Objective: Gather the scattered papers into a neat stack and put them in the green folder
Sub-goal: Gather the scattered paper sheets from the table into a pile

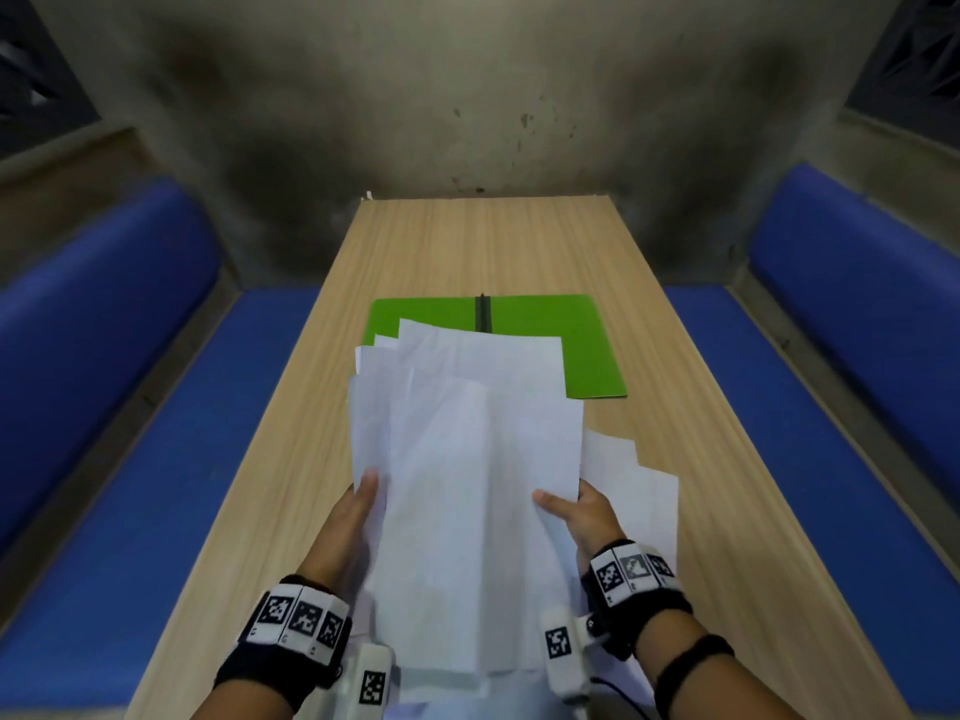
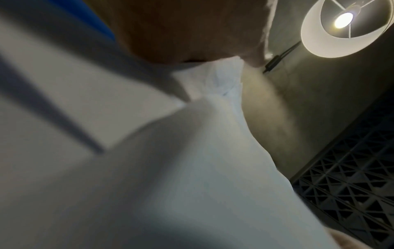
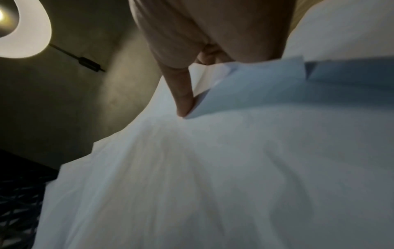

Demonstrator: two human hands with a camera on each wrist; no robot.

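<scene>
A loose, uneven bundle of white papers is held up above the wooden table, its sheets fanned and misaligned. My left hand grips the bundle's left edge with the thumb on top. My right hand grips the right edge, thumb on top too. The green folder lies flat and shut on the table beyond the papers, a black clip at its far edge. More white sheets lie on the table to the right of my right hand. In both wrist views the papers fill the frame; the right thumb presses on them.
Blue padded benches run along both sides of the table. A grey wall closes the far end. A round ceiling lamp hangs overhead.
</scene>
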